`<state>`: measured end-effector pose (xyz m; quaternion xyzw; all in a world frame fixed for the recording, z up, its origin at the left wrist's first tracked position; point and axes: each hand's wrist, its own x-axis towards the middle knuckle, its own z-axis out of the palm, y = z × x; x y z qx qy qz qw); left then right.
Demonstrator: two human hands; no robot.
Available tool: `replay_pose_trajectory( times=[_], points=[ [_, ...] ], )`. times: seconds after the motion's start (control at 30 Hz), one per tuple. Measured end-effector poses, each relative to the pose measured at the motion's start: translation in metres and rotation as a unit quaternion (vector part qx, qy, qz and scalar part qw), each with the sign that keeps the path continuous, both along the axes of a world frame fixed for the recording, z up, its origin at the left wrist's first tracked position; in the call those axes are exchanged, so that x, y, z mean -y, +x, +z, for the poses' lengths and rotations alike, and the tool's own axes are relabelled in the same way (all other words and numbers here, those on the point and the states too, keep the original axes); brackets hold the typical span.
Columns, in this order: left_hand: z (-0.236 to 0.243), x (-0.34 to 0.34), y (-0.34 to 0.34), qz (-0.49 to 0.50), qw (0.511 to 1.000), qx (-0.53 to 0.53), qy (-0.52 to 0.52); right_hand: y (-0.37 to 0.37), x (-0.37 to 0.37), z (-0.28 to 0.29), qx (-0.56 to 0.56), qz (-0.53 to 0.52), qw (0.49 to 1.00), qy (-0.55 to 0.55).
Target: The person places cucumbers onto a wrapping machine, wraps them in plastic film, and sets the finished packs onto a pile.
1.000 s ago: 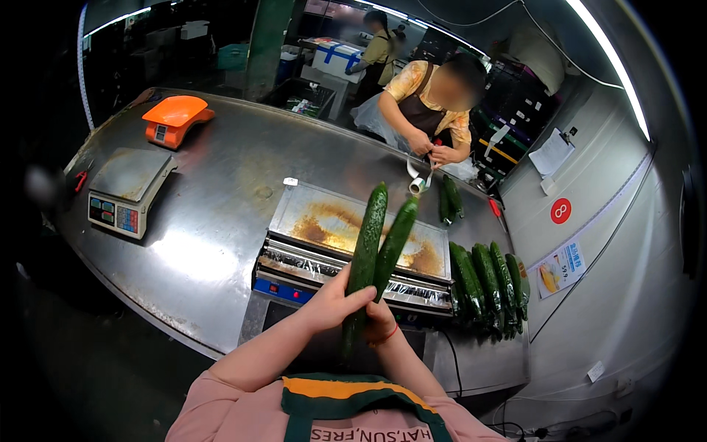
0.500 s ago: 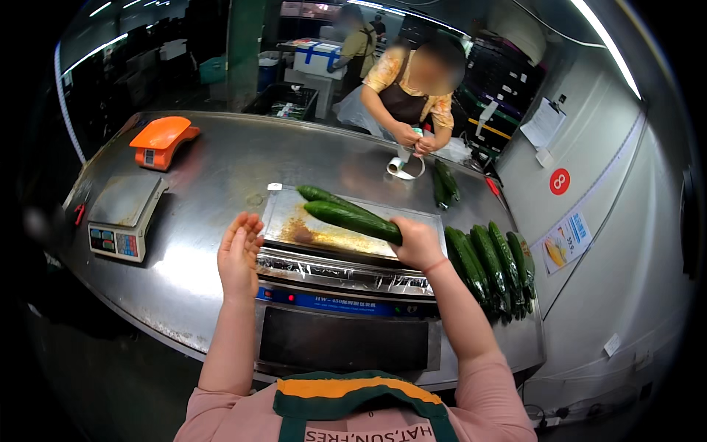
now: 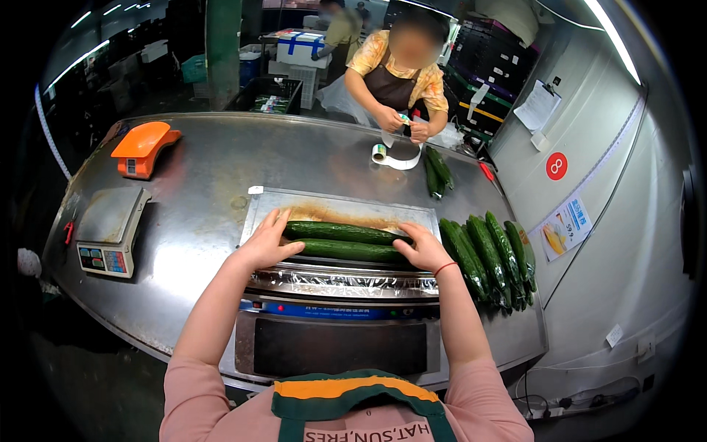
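Observation:
Two long green cucumbers lie side by side across the metal plate [image 3: 274, 200] of a film wrapping machine [image 3: 335, 313], the far cucumber [image 3: 342, 233] just behind the near cucumber [image 3: 350, 251]. My left hand [image 3: 265, 241] cups their left ends, fingers behind and thumb in front. At the right ends, my right hand [image 3: 424, 246] closes round the pair in the same way. Clear plastic film [image 3: 342, 283] stretches over the roller along the machine's front, just below the cucumbers.
More cucumbers [image 3: 490, 254] lie in a row to the right, with a smaller group [image 3: 438, 173] behind. Left stand a digital scale [image 3: 110, 225] and an orange scale [image 3: 143, 146]. Across the steel table [image 3: 199, 214], a co-worker [image 3: 398, 81] handles labels from a label roll [image 3: 380, 153].
My right hand has lowered the two cucumbers from the air onto the plate and they now lie level. My left hand has come in to their left ends.

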<state>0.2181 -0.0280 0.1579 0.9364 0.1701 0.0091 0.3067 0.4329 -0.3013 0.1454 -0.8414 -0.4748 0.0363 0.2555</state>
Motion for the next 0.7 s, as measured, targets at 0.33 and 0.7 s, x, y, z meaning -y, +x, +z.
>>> replay_pose_trajectory(
  times=[0.33,0.7],
  points=[
    [-0.004,0.001,0.012,-0.075,0.996,-0.021,0.035,-0.017,0.002,-0.037,0.132,-0.071,0.987,0.06],
    [-0.05,0.011,-0.089,0.257,0.951,0.151,0.081,-0.054,0.086,-0.01,0.194,-0.326,0.915,-0.138]
  ],
)
